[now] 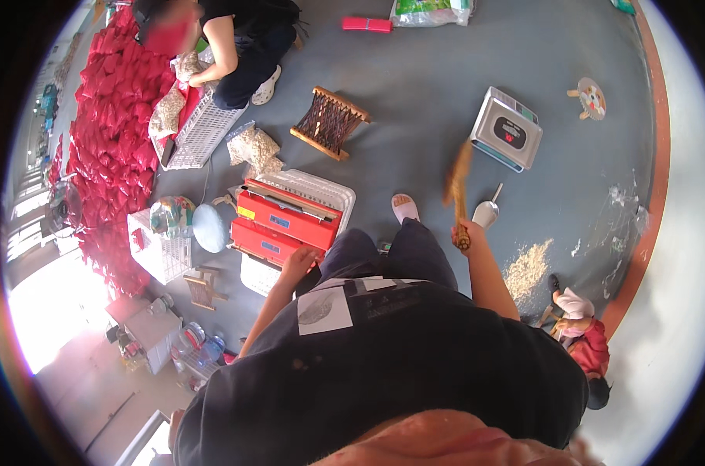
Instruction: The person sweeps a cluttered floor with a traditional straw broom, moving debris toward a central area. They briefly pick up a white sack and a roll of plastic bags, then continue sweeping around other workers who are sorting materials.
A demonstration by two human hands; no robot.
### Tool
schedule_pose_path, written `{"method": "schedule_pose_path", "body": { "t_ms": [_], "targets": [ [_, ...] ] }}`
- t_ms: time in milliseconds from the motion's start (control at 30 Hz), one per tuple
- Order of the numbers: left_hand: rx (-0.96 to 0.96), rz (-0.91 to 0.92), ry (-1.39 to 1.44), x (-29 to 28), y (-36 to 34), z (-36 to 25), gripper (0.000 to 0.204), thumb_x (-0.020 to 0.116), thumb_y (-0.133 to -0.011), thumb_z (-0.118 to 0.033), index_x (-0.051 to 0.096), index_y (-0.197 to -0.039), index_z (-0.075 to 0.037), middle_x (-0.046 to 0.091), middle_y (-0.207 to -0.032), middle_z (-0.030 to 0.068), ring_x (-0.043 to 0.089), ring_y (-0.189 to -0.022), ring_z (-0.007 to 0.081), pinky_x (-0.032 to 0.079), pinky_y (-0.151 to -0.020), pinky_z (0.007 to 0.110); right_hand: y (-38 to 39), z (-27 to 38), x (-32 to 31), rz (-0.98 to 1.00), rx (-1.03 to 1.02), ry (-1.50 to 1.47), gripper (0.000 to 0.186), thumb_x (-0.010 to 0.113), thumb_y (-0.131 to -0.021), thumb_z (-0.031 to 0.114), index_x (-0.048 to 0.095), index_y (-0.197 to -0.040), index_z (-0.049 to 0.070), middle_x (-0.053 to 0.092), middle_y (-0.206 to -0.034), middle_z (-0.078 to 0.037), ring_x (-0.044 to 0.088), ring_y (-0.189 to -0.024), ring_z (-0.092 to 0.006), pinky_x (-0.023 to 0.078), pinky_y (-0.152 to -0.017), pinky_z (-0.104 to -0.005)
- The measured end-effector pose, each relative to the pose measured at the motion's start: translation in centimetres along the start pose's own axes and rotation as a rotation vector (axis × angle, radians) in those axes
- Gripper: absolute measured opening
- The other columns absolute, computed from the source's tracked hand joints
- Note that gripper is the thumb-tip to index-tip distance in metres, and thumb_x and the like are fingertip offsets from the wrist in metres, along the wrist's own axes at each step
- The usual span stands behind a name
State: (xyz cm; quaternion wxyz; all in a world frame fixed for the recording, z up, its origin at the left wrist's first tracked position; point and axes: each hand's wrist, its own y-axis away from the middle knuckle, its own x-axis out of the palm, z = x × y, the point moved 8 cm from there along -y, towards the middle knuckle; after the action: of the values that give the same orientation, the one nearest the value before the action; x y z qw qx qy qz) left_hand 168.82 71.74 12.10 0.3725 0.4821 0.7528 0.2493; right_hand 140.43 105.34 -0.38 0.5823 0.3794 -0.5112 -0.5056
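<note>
My right hand (470,234) is wrapped round the handle of a brown straw hand broom (459,190), whose far end is smeared by motion. Next to it on the floor lies a metal scoop (486,213), and beyond that a scatter of pale flakes or grains (528,269). My left hand (300,262) hangs with loose fingers beside the near end of two red box-shaped machines (281,224), probably bag sealers. They rest on white plastic baskets (338,194). Whether that hand touches the machine I cannot tell.
Ahead to the right stands a scale (509,130); a wooden folding stool (330,123) is ahead. Filled clear bags (254,147) lie near a white crate (205,132), where another person (247,46) crouches. Red bags (119,109) pile at left. Another person (589,342) sits at lower right.
</note>
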Motion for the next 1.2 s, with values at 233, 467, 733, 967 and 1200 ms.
{"method": "schedule_pose_path", "body": {
  "t_ms": [233, 467, 733, 967, 1200],
  "targets": [
    [0.178, 0.021, -0.315, -2.0, -4.8, 2.8, 0.019, 0.048, -0.079, -0.013, 0.054, -0.094, -0.003, 0.058, -0.087, 0.0069, 0.056, -0.078, 0.0149, 0.045, -0.068, 0.027, 7.8, 8.5, 6.5, 0.064, -0.009, 0.342, 0.022, 0.053, -0.075, 0.015, 0.044, -0.092, 0.007, 0.049, -0.064, -0.009, 0.05, -0.047, -0.0182, 0.044, -0.039, -0.0278],
    [0.007, 0.078, -0.317, -6.4, -9.0, 7.3, 0.02, 0.046, -0.079, -0.014, 0.052, -0.094, -0.002, 0.058, -0.087, 0.0081, 0.057, -0.076, 0.0166, 0.047, -0.064, 0.029, -1.1, 15.0, 26.1, 0.362, -0.053, 0.634, 0.046, 0.051, -0.077, 0.016, 0.035, -0.12, 0.017, 0.053, -0.078, -0.008, 0.052, -0.054, -0.0157, 0.044, -0.042, -0.0276],
    [-0.119, 0.132, -0.027, -15.4, -21.3, -0.7, 0.022, 0.045, -0.08, -0.018, 0.051, -0.095, -0.003, 0.057, -0.087, 0.009, 0.057, -0.075, 0.0174, 0.047, -0.06, 0.031, -19.5, 20.7, 41.1, 0.354, 0.183, 0.545, 0.024, 0.052, -0.078, 0.018, 0.048, -0.097, 0.004, 0.057, -0.077, -0.014, 0.054, -0.053, -0.0199, 0.045, -0.043, -0.0309],
    [-0.328, -0.002, 0.23, -17.8, -30.0, -11.7, 0.025, 0.045, -0.081, -0.023, 0.05, -0.096, -0.004, 0.057, -0.086, 0.0092, 0.056, -0.074, 0.0179, 0.047, -0.056, 0.031, -20.5, 37.2, 26.2, 0.037, -0.055, -0.008, 0.03, 0.051, -0.078, 0.02, 0.046, -0.097, -0.002, 0.055, -0.073, -0.014, 0.053, -0.051, -0.0213, 0.045, -0.044, -0.0321],
    [0.022, 0.205, -0.434, -12.2, -43.2, -29.6, 0.025, 0.044, -0.082, -0.025, 0.05, -0.096, -0.005, 0.056, -0.085, 0.0081, 0.056, -0.075, 0.0173, 0.046, -0.058, 0.03, -13.0, 55.3, 17.7, 0.088, -0.378, -0.126, 0.026, 0.056, -0.076, 0.014, 0.047, -0.1, 0.008, 0.052, -0.068, -0.01, 0.051, -0.051, -0.0168, 0.043, -0.04, -0.0272]
  ]
}}
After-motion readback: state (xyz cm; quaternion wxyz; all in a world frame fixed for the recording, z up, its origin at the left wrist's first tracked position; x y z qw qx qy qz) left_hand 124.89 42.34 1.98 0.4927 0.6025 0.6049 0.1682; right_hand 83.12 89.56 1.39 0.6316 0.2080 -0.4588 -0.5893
